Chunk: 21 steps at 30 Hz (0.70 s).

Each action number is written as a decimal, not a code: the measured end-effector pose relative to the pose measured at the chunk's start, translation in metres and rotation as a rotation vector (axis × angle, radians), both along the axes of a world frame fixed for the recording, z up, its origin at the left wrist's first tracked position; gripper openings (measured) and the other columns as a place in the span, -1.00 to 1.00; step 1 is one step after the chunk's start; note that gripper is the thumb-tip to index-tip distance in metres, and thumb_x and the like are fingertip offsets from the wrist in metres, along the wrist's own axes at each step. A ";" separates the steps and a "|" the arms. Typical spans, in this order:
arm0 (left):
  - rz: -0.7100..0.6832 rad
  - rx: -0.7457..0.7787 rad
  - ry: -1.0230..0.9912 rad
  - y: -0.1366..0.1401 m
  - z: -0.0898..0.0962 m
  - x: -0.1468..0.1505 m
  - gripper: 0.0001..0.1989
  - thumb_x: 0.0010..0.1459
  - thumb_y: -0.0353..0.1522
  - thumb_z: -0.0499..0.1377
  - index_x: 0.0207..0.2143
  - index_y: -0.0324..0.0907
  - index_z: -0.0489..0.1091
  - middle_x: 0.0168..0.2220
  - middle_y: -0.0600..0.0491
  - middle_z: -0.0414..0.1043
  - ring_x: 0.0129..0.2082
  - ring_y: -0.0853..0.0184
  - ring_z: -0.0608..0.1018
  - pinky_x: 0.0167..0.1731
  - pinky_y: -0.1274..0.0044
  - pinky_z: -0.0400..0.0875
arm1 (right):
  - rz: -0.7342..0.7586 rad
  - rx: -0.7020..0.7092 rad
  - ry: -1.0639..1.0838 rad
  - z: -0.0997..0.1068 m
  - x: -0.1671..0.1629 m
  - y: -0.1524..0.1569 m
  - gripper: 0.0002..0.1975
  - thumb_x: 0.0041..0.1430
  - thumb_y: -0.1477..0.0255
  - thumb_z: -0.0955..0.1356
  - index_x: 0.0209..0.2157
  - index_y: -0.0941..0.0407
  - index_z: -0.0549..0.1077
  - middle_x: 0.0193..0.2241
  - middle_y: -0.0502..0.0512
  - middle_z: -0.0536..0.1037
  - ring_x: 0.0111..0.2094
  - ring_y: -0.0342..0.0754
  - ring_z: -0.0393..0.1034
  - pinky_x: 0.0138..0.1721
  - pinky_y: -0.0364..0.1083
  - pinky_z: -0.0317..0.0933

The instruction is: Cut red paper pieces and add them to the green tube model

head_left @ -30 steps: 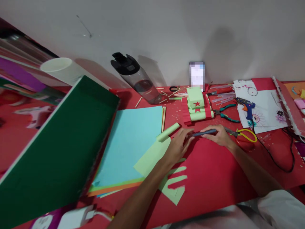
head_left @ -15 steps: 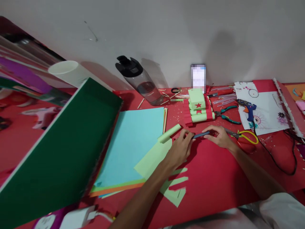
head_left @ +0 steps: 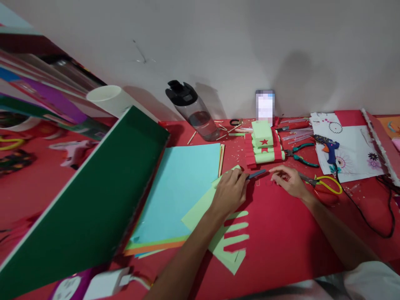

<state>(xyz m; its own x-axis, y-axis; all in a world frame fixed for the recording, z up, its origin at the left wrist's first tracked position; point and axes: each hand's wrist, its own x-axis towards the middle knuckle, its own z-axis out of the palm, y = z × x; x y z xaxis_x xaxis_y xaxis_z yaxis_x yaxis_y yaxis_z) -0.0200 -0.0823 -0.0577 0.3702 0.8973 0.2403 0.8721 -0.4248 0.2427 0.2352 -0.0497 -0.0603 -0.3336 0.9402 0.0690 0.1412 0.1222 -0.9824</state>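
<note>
My left hand is closed on one end of a slim dark blue-grey stick, whose kind I cannot make out. Its free end points right, toward my right hand, which is just off the tip with thumb and forefinger apart. Under my left wrist lies a light green paper sheet, with a rolled green piece partly hidden behind the knuckles. Nearer me is a green paper scrap cut into long fingers. Beyond my hands stands a model of green paper rolls with red bands and a star.
Blue paper tops a stack on the left, beside a leaning green board. A water bottle and a propped phone stand by the wall. Yellow-handled scissors, pliers and a corded glue gun lie right.
My right hand has let go of the stick's right end and sits slightly apart from it. My left hand has turned palm-down over the green roll, still holding the stick. The camera view has shifted a little.
</note>
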 end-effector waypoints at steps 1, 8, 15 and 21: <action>0.009 0.017 0.030 0.001 0.000 -0.002 -0.72 0.46 -0.36 -0.01 0.01 -0.20 0.48 -0.08 -0.19 0.50 -0.12 0.05 0.49 -0.09 0.26 0.39 | 0.001 0.000 0.002 0.000 0.000 0.000 -0.78 0.29 0.28 0.44 -0.10 0.08 0.61 -0.39 0.06 0.69 -0.41 -0.07 0.60 -0.34 -0.11 0.44; 0.090 0.047 0.125 0.004 0.005 -0.008 -0.70 0.46 -0.39 -0.01 0.03 -0.20 0.49 -0.11 -0.18 0.58 -0.10 0.03 0.49 -0.10 0.27 0.30 | 0.000 0.002 0.005 0.000 0.000 0.000 -0.82 0.28 0.33 0.43 -0.13 0.09 0.59 -0.41 0.05 0.66 -0.43 -0.09 0.57 -0.38 -0.13 0.38; 0.149 0.170 0.135 0.007 0.000 -0.012 -0.73 0.44 -0.45 0.01 -0.01 -0.21 0.51 -0.05 -0.20 0.58 -0.11 0.04 0.50 -0.13 0.27 0.32 | -0.023 -0.006 0.010 0.000 0.001 0.000 -0.77 0.31 0.25 0.42 -0.12 0.09 0.57 -0.42 0.03 0.61 -0.44 -0.11 0.51 -0.40 -0.14 0.35; -0.082 0.080 -0.036 -0.002 -0.005 0.004 -0.78 0.49 -0.38 0.02 -0.04 -0.16 0.46 -0.13 -0.10 0.56 -0.14 0.13 0.54 -0.09 0.33 0.40 | -0.024 0.005 0.041 -0.008 0.002 0.001 -0.77 0.34 0.24 0.40 -0.10 0.09 0.54 -0.41 0.03 0.59 -0.46 -0.13 0.47 -0.40 -0.14 0.33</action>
